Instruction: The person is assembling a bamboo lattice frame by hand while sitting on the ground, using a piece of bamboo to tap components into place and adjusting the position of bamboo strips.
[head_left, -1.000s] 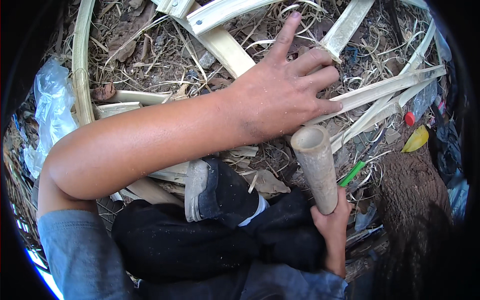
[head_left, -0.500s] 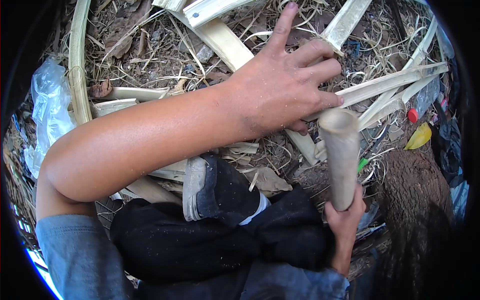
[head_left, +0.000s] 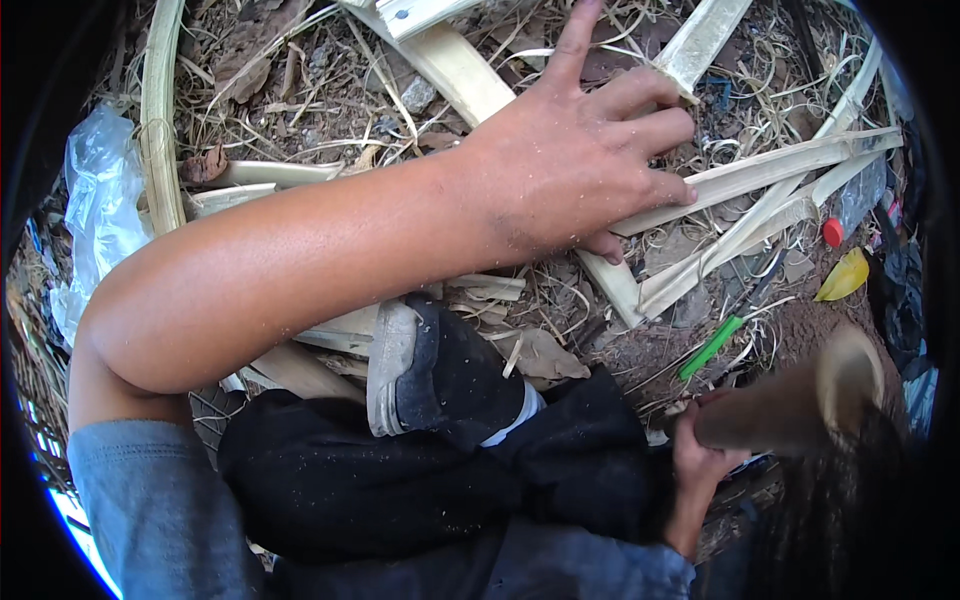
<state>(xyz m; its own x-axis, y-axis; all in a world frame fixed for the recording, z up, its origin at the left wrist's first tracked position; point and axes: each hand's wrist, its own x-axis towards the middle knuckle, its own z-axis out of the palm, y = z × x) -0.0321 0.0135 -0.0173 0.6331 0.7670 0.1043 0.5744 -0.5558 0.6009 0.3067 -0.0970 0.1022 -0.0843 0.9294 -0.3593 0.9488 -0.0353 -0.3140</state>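
Observation:
My left hand (head_left: 585, 165) reaches across from the left, back upward, over pale split bamboo strips. Its thumb and forefinger lie on either side of one bamboo strip (head_left: 760, 175), which they grip; the middle fingers are bent and the little finger stretches away. Another bamboo strip (head_left: 465, 85) passes beneath this hand. Lower right, my right hand (head_left: 700, 445) is wrapped round a thick round wooden club (head_left: 775, 410), blurred by motion, tilted right with its hollow-looking end outward. A green-handled tool (head_left: 710, 347), perhaps a knife, lies on the ground near that hand.
Shavings and dry leaves litter the soil. A brown trunk or root (head_left: 800, 340) lies at right, beside a yellow leaf (head_left: 843, 275) and a red-capped clear bottle (head_left: 855, 205). Clear plastic (head_left: 103, 190) is at far left. My shoe (head_left: 450, 375) rests below the left forearm.
The wooden club has swung from upright to tilted right and down, with my right hand turning. The green handle is now uncovered. My left hand stays over the strips.

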